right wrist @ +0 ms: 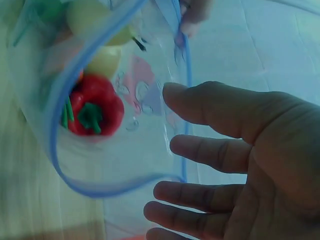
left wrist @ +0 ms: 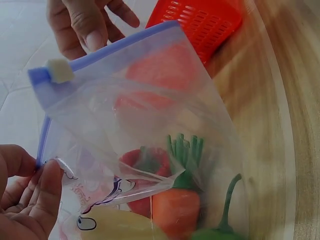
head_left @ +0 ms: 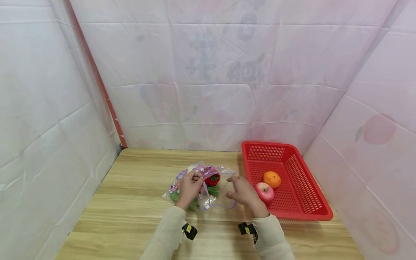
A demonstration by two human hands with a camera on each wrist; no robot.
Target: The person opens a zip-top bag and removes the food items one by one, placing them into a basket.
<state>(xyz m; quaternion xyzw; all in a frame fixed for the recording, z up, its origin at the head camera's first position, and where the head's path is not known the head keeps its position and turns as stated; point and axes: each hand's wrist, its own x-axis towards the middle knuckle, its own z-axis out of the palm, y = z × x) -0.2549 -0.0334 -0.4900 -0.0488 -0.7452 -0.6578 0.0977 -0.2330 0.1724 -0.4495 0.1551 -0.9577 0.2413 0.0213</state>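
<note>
My head view is bright, with glare flecking the zip bag (head_left: 209,199); my left-wrist view is dim, my right-wrist one bluish, blurred along the bag's rim (right wrist: 53,125).

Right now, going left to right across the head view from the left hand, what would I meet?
Left hand → red pepper → right hand → apple → orange fruit, a little further right → right wall of the red basket.
</note>
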